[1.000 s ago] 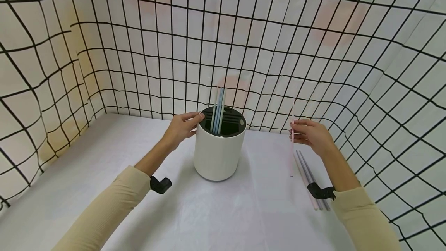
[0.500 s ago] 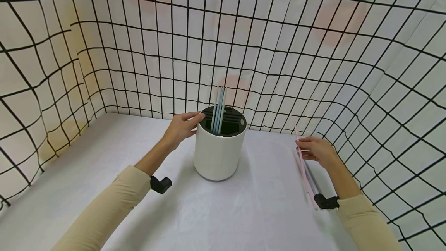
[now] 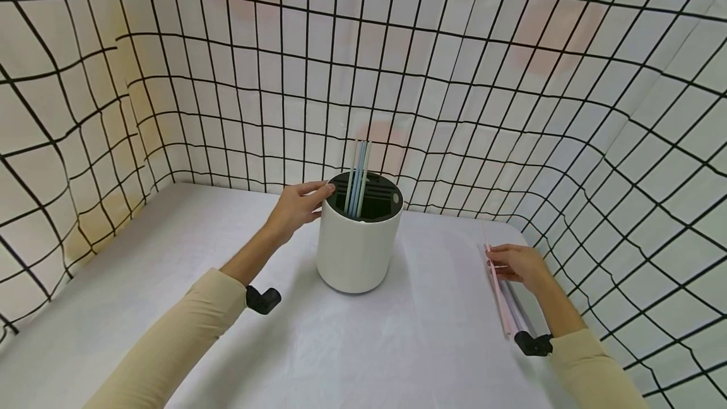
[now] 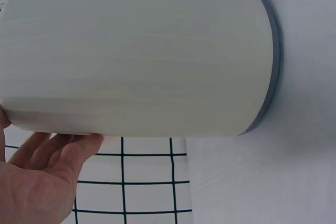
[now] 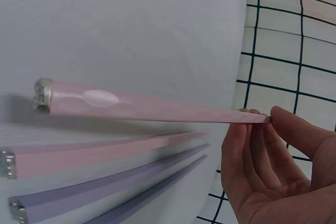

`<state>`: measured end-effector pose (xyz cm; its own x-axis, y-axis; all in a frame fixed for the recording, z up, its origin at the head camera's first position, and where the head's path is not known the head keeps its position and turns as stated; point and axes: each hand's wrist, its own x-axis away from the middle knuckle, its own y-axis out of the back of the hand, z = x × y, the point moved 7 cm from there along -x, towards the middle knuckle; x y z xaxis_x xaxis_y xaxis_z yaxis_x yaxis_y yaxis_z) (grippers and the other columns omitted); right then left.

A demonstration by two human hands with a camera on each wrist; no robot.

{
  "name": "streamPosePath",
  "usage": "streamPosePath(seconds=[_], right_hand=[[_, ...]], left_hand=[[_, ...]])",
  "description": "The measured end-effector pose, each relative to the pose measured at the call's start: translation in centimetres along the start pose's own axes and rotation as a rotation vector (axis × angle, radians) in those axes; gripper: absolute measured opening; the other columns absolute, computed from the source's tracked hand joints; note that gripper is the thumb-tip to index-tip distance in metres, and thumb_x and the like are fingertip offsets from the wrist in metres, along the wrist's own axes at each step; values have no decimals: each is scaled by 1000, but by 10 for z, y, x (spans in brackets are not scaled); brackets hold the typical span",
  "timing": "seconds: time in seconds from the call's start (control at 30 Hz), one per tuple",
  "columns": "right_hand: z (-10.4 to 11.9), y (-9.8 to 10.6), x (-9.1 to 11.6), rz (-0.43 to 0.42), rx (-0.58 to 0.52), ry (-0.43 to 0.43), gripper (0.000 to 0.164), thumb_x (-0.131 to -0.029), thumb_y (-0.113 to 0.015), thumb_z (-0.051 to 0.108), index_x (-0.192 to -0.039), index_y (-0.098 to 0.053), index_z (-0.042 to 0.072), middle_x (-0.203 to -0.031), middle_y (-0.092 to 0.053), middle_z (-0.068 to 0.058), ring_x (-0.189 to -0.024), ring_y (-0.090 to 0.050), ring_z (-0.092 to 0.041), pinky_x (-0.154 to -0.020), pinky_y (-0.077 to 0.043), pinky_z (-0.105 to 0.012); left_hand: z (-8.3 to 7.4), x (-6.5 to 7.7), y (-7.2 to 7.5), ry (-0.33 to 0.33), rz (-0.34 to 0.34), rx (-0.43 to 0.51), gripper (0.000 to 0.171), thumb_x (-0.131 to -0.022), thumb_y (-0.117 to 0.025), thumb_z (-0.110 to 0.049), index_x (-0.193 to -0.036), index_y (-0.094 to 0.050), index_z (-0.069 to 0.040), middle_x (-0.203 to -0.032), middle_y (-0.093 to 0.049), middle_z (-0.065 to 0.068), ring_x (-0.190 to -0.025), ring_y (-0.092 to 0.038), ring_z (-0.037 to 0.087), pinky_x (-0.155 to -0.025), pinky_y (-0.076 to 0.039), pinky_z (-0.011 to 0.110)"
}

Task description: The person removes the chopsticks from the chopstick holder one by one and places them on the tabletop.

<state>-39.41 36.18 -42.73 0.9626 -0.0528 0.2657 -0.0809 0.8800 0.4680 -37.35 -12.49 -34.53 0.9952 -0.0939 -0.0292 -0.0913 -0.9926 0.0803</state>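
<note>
A white round utensil holder point(image 3: 358, 254) with a black slotted top stands upright at mid-table. My left hand point(image 3: 298, 207) holds it at its upper left, thumb at the rim and fingers against the side. Several pale blue and pale green chopsticks point(image 3: 356, 185) stick up out of the holder. On the right, my right hand point(image 3: 519, 264) pinches a pink chopstick point(image 5: 157, 107) between thumb and fingers at its thin end. Its silver-capped thick end points toward me. Beside it another pink chopstick point(image 5: 105, 156) and two purple chopsticks point(image 5: 113, 184) lie on the table.
A white cloth point(image 3: 352, 352) covers the table. Black wire grid panels point(image 3: 454, 100) backed by white sheeting rise behind the table and along both sides. The right-hand panel stands close to my right forearm.
My right hand has come down and toward me with the pink chopstick, which has tipped from near upright to low alongside the other chopsticks. My left hand and the holder have stayed put.
</note>
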Motion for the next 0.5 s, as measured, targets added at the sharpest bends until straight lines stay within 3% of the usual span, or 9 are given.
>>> streamPosePath(seconds=[0.5], right_hand=[[-24, -7, -9, -34, 2, -19, 40, -97, -70, 16, -126, -62, -11, -87, -72, 2, -74, -68, -10, -67, -64, -26]], left_hand=[[0, 2, 1, 5, 1, 7, 56, -100, -65, -40, -146, -55, -10, -150, -55, 9, -139, -52, 27, -110, -51, 42]])
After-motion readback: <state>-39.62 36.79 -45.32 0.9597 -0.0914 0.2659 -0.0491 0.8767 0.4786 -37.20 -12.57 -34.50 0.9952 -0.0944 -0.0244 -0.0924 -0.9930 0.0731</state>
